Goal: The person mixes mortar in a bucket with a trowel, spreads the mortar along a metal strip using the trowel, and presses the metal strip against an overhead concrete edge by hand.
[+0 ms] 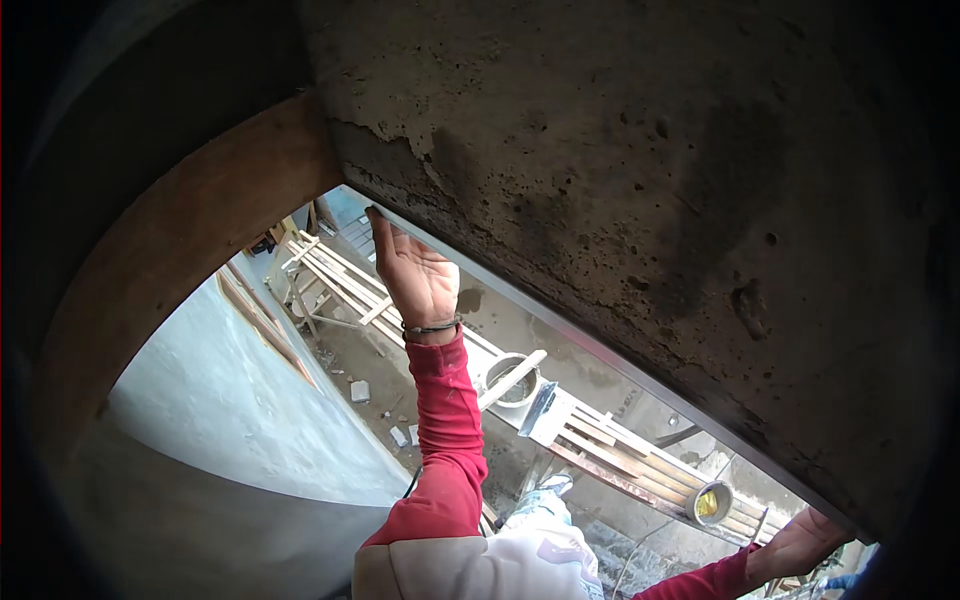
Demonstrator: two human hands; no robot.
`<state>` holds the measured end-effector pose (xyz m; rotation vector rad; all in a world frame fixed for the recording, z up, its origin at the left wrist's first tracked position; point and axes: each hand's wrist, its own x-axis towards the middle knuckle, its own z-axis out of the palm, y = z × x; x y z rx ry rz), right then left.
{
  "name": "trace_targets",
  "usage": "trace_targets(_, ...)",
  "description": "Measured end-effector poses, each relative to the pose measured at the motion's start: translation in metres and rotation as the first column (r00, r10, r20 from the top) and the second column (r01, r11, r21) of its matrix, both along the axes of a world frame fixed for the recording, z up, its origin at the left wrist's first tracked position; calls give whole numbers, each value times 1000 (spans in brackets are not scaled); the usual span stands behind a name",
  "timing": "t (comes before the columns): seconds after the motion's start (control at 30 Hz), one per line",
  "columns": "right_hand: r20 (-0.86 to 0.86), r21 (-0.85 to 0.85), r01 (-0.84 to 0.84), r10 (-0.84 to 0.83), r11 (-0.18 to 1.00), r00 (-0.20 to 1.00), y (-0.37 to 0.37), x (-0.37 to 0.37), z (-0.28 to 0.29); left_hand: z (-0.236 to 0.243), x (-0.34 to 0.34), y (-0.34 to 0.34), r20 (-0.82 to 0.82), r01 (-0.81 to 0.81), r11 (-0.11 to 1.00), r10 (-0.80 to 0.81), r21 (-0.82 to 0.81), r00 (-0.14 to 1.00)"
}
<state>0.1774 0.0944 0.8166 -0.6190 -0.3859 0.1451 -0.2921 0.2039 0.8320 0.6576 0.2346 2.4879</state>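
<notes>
A long, thin, pale metal straightedge (610,360) runs diagonally along the lower edge of a rough, pitted concrete surface (600,200) overhead. My left hand (418,280) is raised to its upper-left part, palm toward me and thumb pointing up; the other fingers pass out of sight behind the bar. Near the bar's lower-right end, my right hand (805,542) grips it, fingers partly hidden by the bar and shadow. Red sleeves cover both forearms, and a dark band circles my left wrist.
Below stands a scaffold of wooden planks (640,465). On it are a bucket (513,380) with a board across it and a smaller bucket (709,503) with something yellow inside. A brown beam (200,200) and a curved pale wall (250,410) lie left. Rubble (360,391) dots the ground.
</notes>
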Motion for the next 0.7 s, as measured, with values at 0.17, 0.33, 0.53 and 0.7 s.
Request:
trace_targets(0.17, 189, 226, -141, 98, 964, 977, -5, 55, -29, 7, 15, -2, -38, -66, 997, 66, -25, 997)
trace_targets(0.33, 221, 242, -94, 39, 966, 974, 0, 48, -26, 14, 21, -3, -4, -78, 988, 78, -131, 997)
trace_targets(0.53, 251, 232, -77, 17, 970, 968, 5, 42, -23, 21, 27, -2, 60, -124, 962, 143, -242, 988)
trace_targets(0.7, 262, 242, -66, 0, 968, 965, 6, 37, -18, 17, 23, -2, 24, -111, 968, 120, -224, 992)
